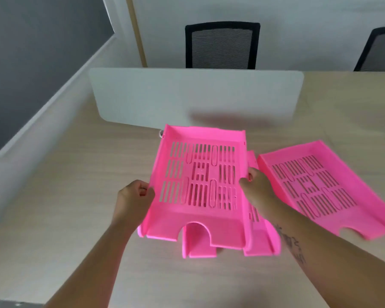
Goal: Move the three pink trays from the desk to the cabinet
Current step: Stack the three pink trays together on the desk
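Hands hold the upper pink tray (200, 185) at centre frame: left hand (132, 197) pinching its left wall, right hand (257, 187) pinching its right wall. It sits over, possibly nested on, a second tray (261, 241). The third tray (327, 190) lies at right on the tabletop (53, 207). Risk: the lower tray may catch and lift along, then drop, or the thin walls may slip from the pinch. A white divider panel (196, 96) and two black chairs (222, 45) stand behind; no cabinet is visible.
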`<state>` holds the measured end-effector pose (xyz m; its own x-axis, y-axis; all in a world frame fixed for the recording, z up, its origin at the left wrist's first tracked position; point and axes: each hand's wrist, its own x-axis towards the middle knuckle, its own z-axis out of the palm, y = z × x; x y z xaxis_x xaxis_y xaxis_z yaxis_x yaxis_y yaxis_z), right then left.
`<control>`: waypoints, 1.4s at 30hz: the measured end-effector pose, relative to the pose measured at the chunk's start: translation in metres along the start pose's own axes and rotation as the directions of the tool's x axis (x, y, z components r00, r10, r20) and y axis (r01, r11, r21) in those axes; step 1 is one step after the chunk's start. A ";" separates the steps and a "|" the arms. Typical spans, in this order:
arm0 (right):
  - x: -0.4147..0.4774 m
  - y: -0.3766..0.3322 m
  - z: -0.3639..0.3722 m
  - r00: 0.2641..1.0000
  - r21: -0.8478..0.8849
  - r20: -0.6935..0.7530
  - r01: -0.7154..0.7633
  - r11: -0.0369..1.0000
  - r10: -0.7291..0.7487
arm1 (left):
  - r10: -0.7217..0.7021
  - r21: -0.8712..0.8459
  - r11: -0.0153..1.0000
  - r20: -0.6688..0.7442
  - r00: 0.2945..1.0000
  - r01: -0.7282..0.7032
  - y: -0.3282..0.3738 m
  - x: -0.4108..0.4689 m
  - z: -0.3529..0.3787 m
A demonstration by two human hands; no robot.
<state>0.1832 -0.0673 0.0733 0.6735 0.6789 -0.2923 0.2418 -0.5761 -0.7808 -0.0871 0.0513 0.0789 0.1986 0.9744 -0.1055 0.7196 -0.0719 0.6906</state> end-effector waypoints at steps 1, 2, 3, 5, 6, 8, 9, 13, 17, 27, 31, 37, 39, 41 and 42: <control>0.000 0.011 -0.015 1.000 -0.002 0.003 0.004 1.000 -0.004 | 0.009 -0.001 1.000 0.004 1.000 -0.009 0.008 -0.012 0.013; 0.000 0.021 -0.028 1.000 -0.003 0.007 0.006 1.000 -0.006 | 0.009 -0.005 1.000 0.012 1.000 -0.009 0.016 -0.023 0.025; -0.002 0.028 -0.040 1.000 -0.001 0.020 0.010 1.000 -0.010 | 0.003 -0.012 1.000 0.021 1.000 -0.003 0.022 -0.031 0.036; -0.003 0.039 -0.057 0.999 -0.001 0.054 0.010 1.000 -0.010 | -0.025 -0.016 1.000 0.032 0.999 0.025 0.030 -0.044 0.052; -0.003 0.044 -0.061 0.997 -0.002 0.074 0.007 1.000 -0.007 | -0.043 -0.022 0.999 0.032 0.999 0.044 0.032 -0.049 0.059; -0.001 0.051 -0.067 0.994 0.003 0.110 -0.001 1.000 0.001 | -0.086 -0.038 0.996 0.022 0.996 0.086 0.031 -0.057 0.070; 0.000 0.055 -0.067 0.991 0.010 0.135 -0.003 1.000 0.002 | -0.109 -0.045 0.993 0.013 0.994 0.109 0.029 -0.061 0.075; 0.001 0.066 -0.061 0.981 0.064 0.192 -0.018 0.998 0.005 | -0.175 -0.082 0.982 -0.026 0.984 0.173 0.023 -0.072 0.087; 0.003 0.068 -0.053 0.990 0.080 0.144 -0.017 0.997 0.006 | -0.193 -0.145 0.972 -0.045 0.980 0.185 0.019 -0.074 0.090; -0.048 0.105 -0.046 0.996 0.020 0.085 -0.006 1.000 0.004 | -0.202 -0.459 0.839 0.237 0.950 0.293 0.003 -0.122 0.094; -0.053 0.100 -0.039 0.991 0.175 0.024 -0.133 0.975 0.131 | -0.242 -0.495 0.807 0.222 0.944 0.323 0.009 -0.120 0.097; -0.041 0.097 -0.039 0.982 0.192 0.013 -0.190 0.963 0.191 | -0.242 -0.562 0.759 0.225 0.944 0.329 0.013 -0.117 0.100; -0.044 0.101 -0.043 0.982 0.193 0.056 -0.186 0.963 0.179 | -0.220 -0.588 0.740 0.246 0.944 0.326 0.010 -0.121 0.102; -0.051 0.108 -0.046 0.988 0.168 0.093 -0.141 0.976 0.127 | -0.201 -0.596 0.733 0.270 0.942 0.327 0.008 -0.127 0.103; -0.054 0.113 -0.047 0.989 0.141 0.102 -0.119 0.983 0.105 | -0.193 -0.595 0.733 0.282 0.940 0.329 0.008 -0.129 0.104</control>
<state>0.2065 -0.1904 0.0267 0.6206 0.6572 -0.4277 0.0589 -0.5830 -0.8103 -0.0379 -0.0974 0.0231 0.2358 0.8695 -0.4340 0.1972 0.3944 0.8975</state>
